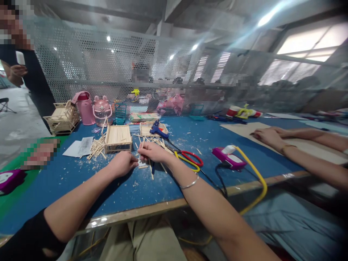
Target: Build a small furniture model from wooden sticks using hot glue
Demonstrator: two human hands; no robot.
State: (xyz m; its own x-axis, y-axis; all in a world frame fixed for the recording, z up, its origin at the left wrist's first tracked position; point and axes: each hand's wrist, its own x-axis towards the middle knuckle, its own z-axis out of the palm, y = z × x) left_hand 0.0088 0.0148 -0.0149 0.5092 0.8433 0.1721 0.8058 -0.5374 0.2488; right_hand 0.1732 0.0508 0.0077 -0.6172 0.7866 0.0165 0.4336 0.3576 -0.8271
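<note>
Perforated screening [89, 69] spans the background, and below it a blue tabletop [165, 188], littered with pale crumbs, fills the middle of the frame. Our thin stick [143, 140] stands up near the centre, pinched at its lower part in our right hand [154, 151], whose fingers are drawn closely together. Our left hand [121, 165] sits just beside it, its fingers curled low over the tabletop; we cannot tell whether they have hold of anything. A small white piece [141, 164] lies between the hands.

Just beyond our left hand is a stick-built tray [119, 135], with loose sticks [97, 148] heaped at its left side. A blue glue gun [160, 131] lies above our right hand, and red and yellow loops [192, 158] are to the right of our wrist. Farther left, white papers [81, 146] lie in front of a pink bottle [86, 110]. At the right of the frame, another person's forearms [304, 143] reach over a brown sheet [244, 131].

We judge the stick very light and stiff but easy to snap, and its narrow sides could roll or twist under a hard squeeze. A gentle fingertip hold low on the shaft should steady it, while the tray looks safer lifted by its base than by its slim edge pieces.
</note>
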